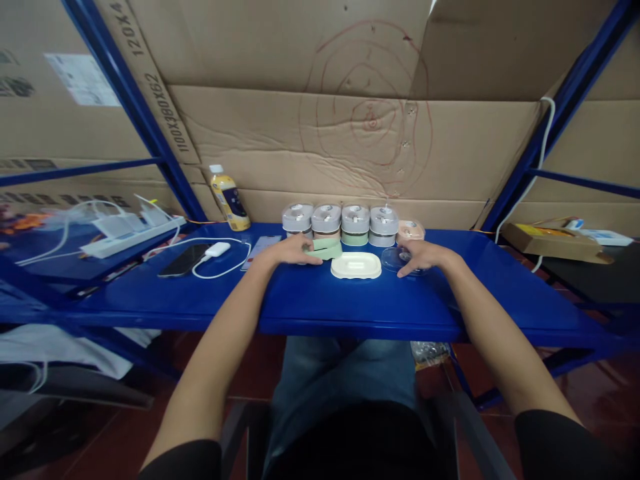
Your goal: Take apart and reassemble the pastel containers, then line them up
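My left hand (293, 249) is closed on a light green oval box part (325, 249), with its thumb along the near side. In front of me on the blue table lies a cream oval tray (356, 265) with a raised middle. To its right, my right hand (424, 255) grips a clear plastic lid (393, 260), thumb on the near side; part of the lid is hidden under the fingers. Behind these stands a row of several small boxes (355, 225) with clear domed lids. A peach-coloured piece (411, 230) sits at the right end of the row.
On the left are a yellow drink bottle (230, 200), a phone (186, 260) with a white charger (217, 250) and cable, and a power strip (133, 237). A cardboard wall (250, 133) closes off the back. An open carton (555, 243) stands at far right.
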Demonstrator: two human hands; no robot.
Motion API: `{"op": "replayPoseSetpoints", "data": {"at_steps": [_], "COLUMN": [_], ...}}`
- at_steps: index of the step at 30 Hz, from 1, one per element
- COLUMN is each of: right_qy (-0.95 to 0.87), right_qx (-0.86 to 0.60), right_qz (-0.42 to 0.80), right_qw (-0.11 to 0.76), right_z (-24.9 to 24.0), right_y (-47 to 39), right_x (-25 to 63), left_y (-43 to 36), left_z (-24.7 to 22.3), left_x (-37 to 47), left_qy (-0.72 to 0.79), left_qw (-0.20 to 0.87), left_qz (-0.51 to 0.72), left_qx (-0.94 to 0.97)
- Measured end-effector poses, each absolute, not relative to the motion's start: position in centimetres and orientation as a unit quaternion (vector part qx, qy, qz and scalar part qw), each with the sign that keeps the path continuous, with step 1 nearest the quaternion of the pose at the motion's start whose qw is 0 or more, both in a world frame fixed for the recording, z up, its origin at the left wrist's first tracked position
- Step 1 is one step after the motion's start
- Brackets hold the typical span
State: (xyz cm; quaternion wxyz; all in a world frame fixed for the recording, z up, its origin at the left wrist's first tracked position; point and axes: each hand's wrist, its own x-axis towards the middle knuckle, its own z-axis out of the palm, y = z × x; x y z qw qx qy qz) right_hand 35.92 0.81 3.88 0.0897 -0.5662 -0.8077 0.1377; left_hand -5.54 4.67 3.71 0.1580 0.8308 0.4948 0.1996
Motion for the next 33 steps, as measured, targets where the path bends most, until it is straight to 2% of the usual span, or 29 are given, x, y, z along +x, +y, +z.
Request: {"op": "replayPoseSetpoints", "data": {"at_steps": [4, 9, 16, 18, 22, 24, 27, 33], "right_qy": [-0.806, -0.808, -0.789, -0.792, -0.821, -0.843, -0.875, -0.885], "right_qx": [-0.564, -0.56, -0.587, -0.579, -0.493, -0.44, -0.392, -0.391], "right_qz": [0.151, 0.15, 0.146, 0.126, 0.088, 0.084, 0.084, 0.055], "right_qw": [0.097, 0.102, 0.11, 0.144, 0.275, 0.299, 0.27, 0.247], "right_z": [3.8, 3.7, 4.6, 4.8, 4.5, 4.0, 3.2, 2.8], "right_y": [1.0, 0.9, 0.4, 0.3, 0.0, -0.2, -0.7, -1.4], "right_x": [36.0, 35.8, 35.9, 35.8, 34.4, 32.9, 30.3, 28.0], "left_y": [4.1, 2.2, 0.6, 0.7, 0.9, 1.0, 1.1, 1.3], "left_z": [3.7, 2.8, 0.9, 0.7, 0.4, 0.2, -0.4, -1.3], "left_x": [-4.5, -0.7, 2.5, 2.6, 3.0, 3.4, 4.0, 4.4], "left_qy": [0.461, 0.331, 0.303, 0.313, 0.329, 0.321, 0.318, 0.316], "left_qw": [0.129, 0.132, 0.118, 0.12, 0.16, 0.188, 0.215, 0.217], "left_qz": [0.228, 0.284, 0.251, 0.247, 0.276, 0.299, 0.316, 0.345], "left_qx": [0.848, 0.89, 0.912, 0.909, 0.889, 0.879, 0.868, 0.857]}}
